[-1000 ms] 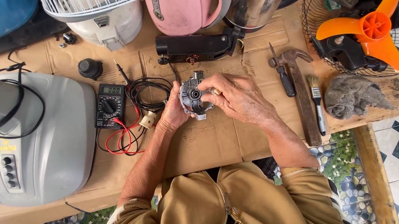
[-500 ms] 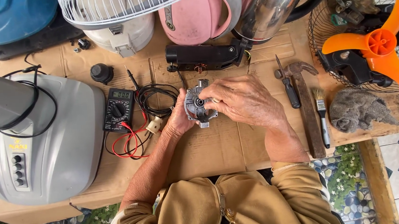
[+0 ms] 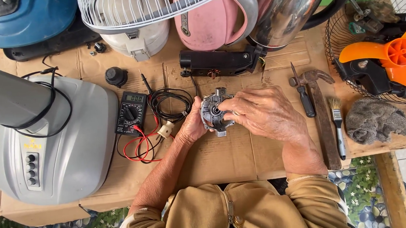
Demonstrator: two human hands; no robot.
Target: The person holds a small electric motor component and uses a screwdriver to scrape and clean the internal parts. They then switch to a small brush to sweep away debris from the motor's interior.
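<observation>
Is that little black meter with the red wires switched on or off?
On: the multimeter shows digits lit on its small screen, and its red and black leads lie coiled beside it on the cardboard.

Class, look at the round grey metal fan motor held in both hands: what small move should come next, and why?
Probably a slight turn of the round grey metal fan motor between the left hand and right hand. Both hands grip it above the cardboard, its front hub faces the camera, and its sides and back are hidden.
</observation>
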